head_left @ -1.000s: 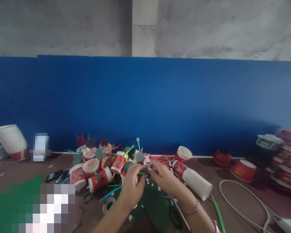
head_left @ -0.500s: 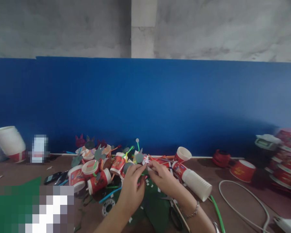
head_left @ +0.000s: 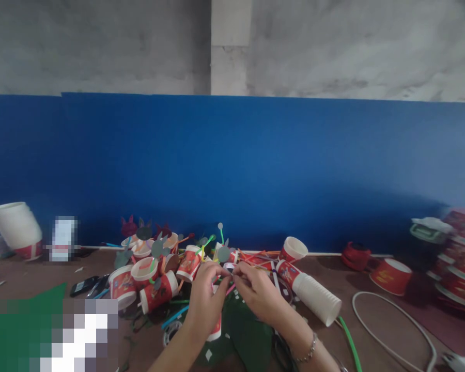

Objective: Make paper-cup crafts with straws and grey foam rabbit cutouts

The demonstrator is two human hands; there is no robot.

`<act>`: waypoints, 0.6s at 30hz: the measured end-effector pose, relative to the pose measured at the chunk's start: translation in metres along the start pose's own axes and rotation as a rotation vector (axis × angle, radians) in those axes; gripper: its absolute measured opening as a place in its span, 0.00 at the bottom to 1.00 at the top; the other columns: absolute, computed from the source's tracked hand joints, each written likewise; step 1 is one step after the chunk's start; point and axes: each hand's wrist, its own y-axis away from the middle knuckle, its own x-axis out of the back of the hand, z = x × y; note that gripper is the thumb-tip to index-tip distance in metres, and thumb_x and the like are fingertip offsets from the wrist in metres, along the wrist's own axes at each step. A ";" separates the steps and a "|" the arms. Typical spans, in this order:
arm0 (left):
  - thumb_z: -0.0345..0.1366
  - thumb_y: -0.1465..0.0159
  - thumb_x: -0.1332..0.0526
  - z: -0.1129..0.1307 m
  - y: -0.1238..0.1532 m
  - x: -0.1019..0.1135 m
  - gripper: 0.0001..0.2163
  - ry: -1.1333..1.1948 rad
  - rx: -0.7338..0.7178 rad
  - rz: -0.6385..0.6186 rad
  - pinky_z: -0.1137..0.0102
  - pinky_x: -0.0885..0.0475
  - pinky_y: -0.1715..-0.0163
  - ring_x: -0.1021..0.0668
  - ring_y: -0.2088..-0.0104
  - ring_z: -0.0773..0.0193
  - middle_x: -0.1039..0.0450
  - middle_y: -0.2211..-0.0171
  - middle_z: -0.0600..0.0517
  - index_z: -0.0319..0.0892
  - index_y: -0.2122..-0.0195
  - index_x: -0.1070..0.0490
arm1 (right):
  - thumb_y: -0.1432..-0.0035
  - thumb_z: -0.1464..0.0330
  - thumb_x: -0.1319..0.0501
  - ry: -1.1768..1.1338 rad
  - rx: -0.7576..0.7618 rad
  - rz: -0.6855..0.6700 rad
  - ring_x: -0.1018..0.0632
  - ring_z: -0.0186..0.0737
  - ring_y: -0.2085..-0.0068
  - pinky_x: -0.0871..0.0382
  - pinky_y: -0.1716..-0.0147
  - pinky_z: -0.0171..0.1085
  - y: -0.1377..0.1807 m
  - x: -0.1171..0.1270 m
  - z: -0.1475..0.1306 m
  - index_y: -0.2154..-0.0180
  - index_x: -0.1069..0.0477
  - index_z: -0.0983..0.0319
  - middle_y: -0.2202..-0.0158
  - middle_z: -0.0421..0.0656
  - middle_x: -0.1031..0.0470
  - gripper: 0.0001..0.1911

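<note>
In the head view, both hands meet over the middle of the desk [head_left: 321,336], in front of a blue panel [head_left: 232,170]. The left hand [head_left: 209,294] has its thumb and index finger bent towards each other, with only a slight gap; the right hand [head_left: 258,292] has its fingers curled in the same way, tips almost against the left ones. Whatever they may have between them is too small to make out, so I cannot tell how firmly either hand grips.

A thin pink strip [head_left: 231,289] slants just below the fingertips, between the hands. A red and white cup [head_left: 216,330] shows beside the left wrist, partly hidden by it, above a dark green sheet [head_left: 251,336].

Compared with half a second ago, the right hand sits a little lower, and the white bit seen at its fingertips no longer shows there. Much more of the cup by the left wrist has come into sight. I take this as a small shift of hold within the same close fingertip work, not a finished step.

Decorated cups [head_left: 158,292] lie heaped to the left, touching one another. A stack of cups [head_left: 318,299] lies on its side to the right, near the right forearm.
</note>
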 end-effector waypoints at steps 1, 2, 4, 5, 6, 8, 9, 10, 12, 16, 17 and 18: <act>0.34 0.39 0.45 0.000 0.000 0.000 0.06 -0.012 -0.015 0.000 0.66 0.31 0.60 0.27 0.62 0.59 0.30 0.68 0.49 0.43 0.72 0.32 | 0.43 0.69 0.48 0.012 0.000 0.024 0.39 0.30 0.79 0.49 0.78 0.30 0.000 -0.001 0.000 0.72 0.37 0.61 0.82 0.33 0.41 0.06; 0.34 0.38 0.46 0.000 0.001 0.001 0.06 -0.028 -0.039 0.001 0.66 0.31 0.60 0.27 0.62 0.59 0.30 0.67 0.49 0.43 0.71 0.32 | 0.44 0.70 0.48 0.013 -0.003 0.047 0.40 0.30 0.80 0.49 0.78 0.30 0.000 -0.002 0.000 0.73 0.37 0.61 0.83 0.32 0.42 0.06; 0.34 0.38 0.46 0.001 0.002 0.001 0.06 -0.065 -0.098 0.017 0.66 0.32 0.59 0.28 0.61 0.58 0.31 0.66 0.48 0.43 0.71 0.33 | 0.46 0.70 0.47 -0.045 -0.030 0.073 0.42 0.29 0.81 0.51 0.79 0.30 -0.001 -0.005 0.001 0.75 0.38 0.61 0.84 0.32 0.44 0.06; 0.34 0.37 0.47 0.002 0.004 0.001 0.06 -0.083 -0.127 0.031 0.65 0.33 0.58 0.28 0.60 0.58 0.31 0.65 0.48 0.43 0.71 0.32 | 0.47 0.70 0.47 -0.108 -0.052 0.073 0.43 0.29 0.81 0.52 0.80 0.30 -0.002 -0.007 0.001 0.75 0.38 0.61 0.84 0.32 0.45 0.06; 0.34 0.37 0.47 0.003 0.005 0.002 0.06 -0.097 -0.151 0.045 0.65 0.33 0.58 0.29 0.60 0.58 0.32 0.64 0.48 0.43 0.70 0.32 | 0.48 0.70 0.46 -0.191 -0.076 0.061 0.44 0.28 0.81 0.53 0.81 0.30 -0.003 -0.008 0.002 0.76 0.39 0.61 0.84 0.31 0.46 0.06; 0.34 0.37 0.46 0.005 0.007 0.002 0.06 -0.101 -0.180 0.066 0.65 0.34 0.57 0.29 0.59 0.58 0.33 0.63 0.47 0.43 0.69 0.32 | 0.49 0.68 0.45 -0.389 -0.123 0.031 0.45 0.28 0.81 0.53 0.82 0.29 -0.004 -0.011 0.002 0.77 0.40 0.61 0.84 0.31 0.46 0.07; 0.34 0.37 0.47 0.006 0.008 0.001 0.06 -0.088 -0.185 0.073 0.65 0.34 0.57 0.29 0.59 0.58 0.33 0.63 0.47 0.43 0.69 0.32 | 0.49 0.67 0.45 -0.484 -0.145 0.020 0.45 0.27 0.81 0.52 0.82 0.29 -0.005 -0.013 0.002 0.78 0.41 0.61 0.84 0.32 0.46 0.08; 0.34 0.37 0.47 0.007 0.009 0.001 0.06 -0.066 -0.184 0.080 0.65 0.34 0.58 0.30 0.59 0.58 0.33 0.63 0.47 0.43 0.69 0.32 | 0.49 0.66 0.45 -0.560 -0.165 0.010 0.45 0.27 0.81 0.51 0.81 0.29 -0.005 -0.013 0.001 0.78 0.41 0.61 0.84 0.32 0.46 0.09; 0.35 0.37 0.46 0.008 0.011 0.000 0.07 0.000 -0.152 0.099 0.65 0.33 0.58 0.29 0.59 0.58 0.34 0.63 0.47 0.42 0.70 0.32 | 0.49 0.65 0.45 -0.603 -0.191 -0.009 0.44 0.27 0.81 0.50 0.81 0.29 -0.006 -0.012 0.000 0.78 0.41 0.62 0.84 0.32 0.46 0.10; 0.38 0.38 0.44 0.009 0.008 -0.001 0.07 0.233 0.012 0.146 0.66 0.33 0.57 0.28 0.60 0.59 0.32 0.62 0.48 0.42 0.70 0.32 | 0.47 0.67 0.47 -0.083 -0.157 0.141 0.38 0.30 0.80 0.48 0.79 0.30 -0.006 0.001 0.007 0.74 0.36 0.62 0.83 0.34 0.40 0.07; 0.39 0.39 0.44 0.009 0.007 -0.001 0.07 0.299 0.064 0.143 0.67 0.33 0.58 0.28 0.61 0.60 0.31 0.63 0.49 0.42 0.70 0.32 | 0.46 0.68 0.48 0.116 -0.155 0.199 0.34 0.32 0.77 0.46 0.77 0.30 -0.007 0.006 0.012 0.73 0.35 0.62 0.81 0.37 0.35 0.07; 0.40 0.40 0.43 0.009 0.005 0.000 0.08 0.356 0.118 0.131 0.68 0.33 0.59 0.27 0.62 0.61 0.30 0.65 0.50 0.42 0.70 0.32 | 0.45 0.69 0.49 0.300 -0.180 0.211 0.31 0.35 0.75 0.44 0.75 0.31 -0.008 0.009 0.018 0.72 0.33 0.62 0.78 0.40 0.31 0.08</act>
